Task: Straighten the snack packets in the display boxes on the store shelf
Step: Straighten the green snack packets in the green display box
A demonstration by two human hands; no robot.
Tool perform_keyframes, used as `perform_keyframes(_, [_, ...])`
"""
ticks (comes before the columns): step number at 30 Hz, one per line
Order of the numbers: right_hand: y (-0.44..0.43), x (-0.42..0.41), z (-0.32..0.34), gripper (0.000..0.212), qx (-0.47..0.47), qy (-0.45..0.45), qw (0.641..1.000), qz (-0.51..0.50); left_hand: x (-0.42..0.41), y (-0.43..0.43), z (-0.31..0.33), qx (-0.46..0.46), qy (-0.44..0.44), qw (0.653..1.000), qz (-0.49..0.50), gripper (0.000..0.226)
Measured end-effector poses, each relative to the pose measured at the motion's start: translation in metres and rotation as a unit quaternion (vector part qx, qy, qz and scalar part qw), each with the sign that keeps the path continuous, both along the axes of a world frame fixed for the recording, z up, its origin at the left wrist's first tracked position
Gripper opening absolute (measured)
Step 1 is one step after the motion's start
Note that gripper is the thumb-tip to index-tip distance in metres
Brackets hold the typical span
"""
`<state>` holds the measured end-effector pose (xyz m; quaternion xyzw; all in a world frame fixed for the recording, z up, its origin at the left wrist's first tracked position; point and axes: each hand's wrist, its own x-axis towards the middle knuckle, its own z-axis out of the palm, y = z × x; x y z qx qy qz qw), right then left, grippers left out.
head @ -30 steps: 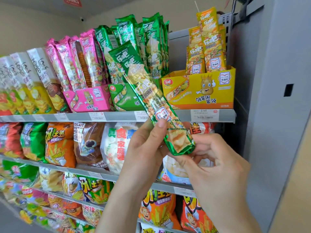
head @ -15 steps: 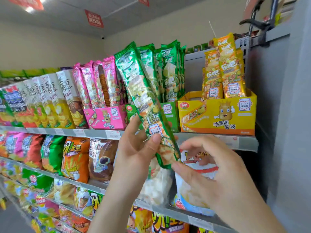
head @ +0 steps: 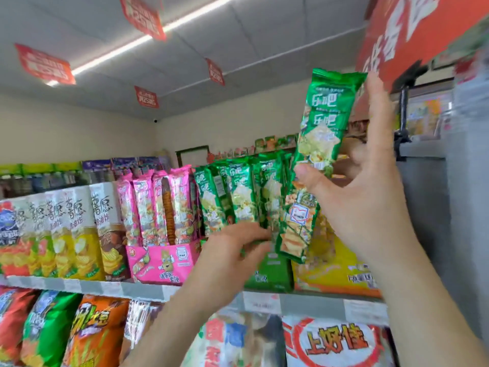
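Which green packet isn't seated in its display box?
The green packet pinched by the right hand, held high and tilted above the row. The other green packets stand upright in the green box.

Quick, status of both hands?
Left hand: among the standing green foil packets, blurred; grip cannot be told.
Right hand: pinches the long green foil snack packet.

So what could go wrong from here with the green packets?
1. The right hand pinches the raised green packet only between its thumb and nearly straight fingers, so it could slip and fall.
2. The left hand pushes at the standing green packets in the green box; they might tip or crumple when the raised one goes in.
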<state>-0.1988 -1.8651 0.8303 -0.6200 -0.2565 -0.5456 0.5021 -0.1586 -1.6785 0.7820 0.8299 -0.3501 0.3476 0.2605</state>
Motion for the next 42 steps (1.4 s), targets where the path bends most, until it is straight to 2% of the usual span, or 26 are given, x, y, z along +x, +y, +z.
perform_keyframes(2, [0.001,0.008,0.016,0.104,0.016,-0.029,0.999,-0.004,0.014,0.0,-0.002,0.101,-0.1,0.988,0.064,0.015])
perform_keyframes(5, [0.009,0.021,0.03,0.103,0.039,-0.036,0.999,-0.009,0.02,0.002,0.001,0.133,-0.172,0.973,0.079,0.02])
perform_keyframes(9, [0.024,0.038,0.028,0.101,0.02,0.017,0.998,-0.065,0.019,0.01,0.004,0.121,-0.175,0.974,0.072,0.032])
perform_keyframes(12, [0.035,0.043,0.017,0.103,-0.046,0.072,0.991,-0.105,0.018,0.013,0.004,0.12,-0.202,0.97,0.063,0.018])
perform_keyframes(15, [0.04,0.047,0.004,0.114,-0.124,0.127,0.977,-0.117,0.019,0.021,0.004,0.121,-0.215,0.967,0.06,0.016])
perform_keyframes(21, [0.053,0.039,-0.008,0.094,-0.237,0.124,0.943,-0.198,0.014,0.031,0.003,0.088,-0.169,0.981,0.047,0.015])
perform_keyframes(24, [0.053,0.035,-0.016,0.096,-0.249,0.129,0.935,-0.219,0.007,0.034,0.007,-0.004,-0.175,0.984,0.027,0.007])
perform_keyframes(27, [0.046,0.036,-0.015,0.097,-0.263,0.135,0.936,-0.19,0.001,0.031,0.031,-0.061,-0.259,0.962,0.062,0.023])
perform_keyframes(28, [0.044,0.038,-0.013,0.095,-0.266,0.139,0.938,-0.172,0.0,0.028,0.044,-0.055,-0.269,0.958,0.083,0.033])
perform_keyframes(30, [0.04,0.041,-0.012,0.092,-0.26,0.157,0.945,-0.122,0.002,0.019,0.07,-0.003,-0.233,0.964,0.125,0.048])
perform_keyframes(33, [0.024,0.037,-0.007,0.087,-0.248,0.221,0.943,-0.015,0.01,0.004,0.083,0.087,-0.175,0.971,0.137,0.045])
perform_keyframes(35, [0.011,0.032,0.0,0.077,-0.232,0.258,0.936,0.058,0.012,0.003,0.077,0.091,-0.185,0.971,0.123,0.039])
perform_keyframes(36, [0.005,0.032,0.004,0.066,-0.218,0.253,0.94,0.064,0.012,0.004,0.074,0.079,-0.2,0.969,0.122,0.038])
perform_keyframes(39, [-0.006,0.044,0.019,0.028,-0.114,0.156,0.979,-0.063,0.012,0.011,0.074,0.042,-0.237,0.962,0.127,0.039])
perform_keyframes(40, [-0.005,0.049,0.024,0.024,-0.095,0.131,0.981,-0.107,0.012,0.013,0.075,0.034,-0.238,0.963,0.125,0.039])
perform_keyframes(42, [0.002,0.057,0.034,0.032,-0.125,0.133,0.969,-0.168,0.013,0.014,0.076,0.031,-0.236,0.964,0.117,0.038])
